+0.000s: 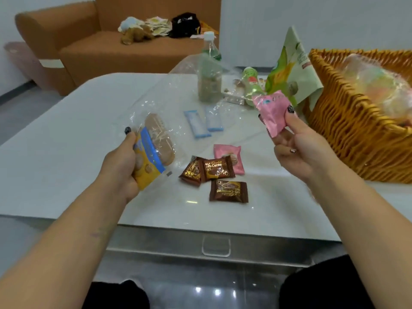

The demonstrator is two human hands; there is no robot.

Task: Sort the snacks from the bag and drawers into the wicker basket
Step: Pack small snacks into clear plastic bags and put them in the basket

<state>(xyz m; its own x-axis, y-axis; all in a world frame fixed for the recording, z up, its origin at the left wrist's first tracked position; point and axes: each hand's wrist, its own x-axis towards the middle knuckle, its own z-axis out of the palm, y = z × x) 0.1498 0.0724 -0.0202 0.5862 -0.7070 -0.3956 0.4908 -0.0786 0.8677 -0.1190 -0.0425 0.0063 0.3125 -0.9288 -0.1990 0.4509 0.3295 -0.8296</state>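
Left hand (124,161) grasps a clear-wrapped biscuit pack (153,150) above the white surface (66,139); right hand (296,141) pinches a pink snack packet (270,112) just beside the wicker basket (347,130) at the right edge. Between the hands lie three brown chocolate packets (214,175), a second pink packet (231,158) and two blue sachets (202,123) — the left half and near edge are open.

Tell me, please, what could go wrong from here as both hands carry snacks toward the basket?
The right hand pinches the pink packet only by fingertips, so it could slip before reaching the wicker basket. The green pouch leans at the basket's corner and the bottle stands nearby; a sweeping arm might topple either.
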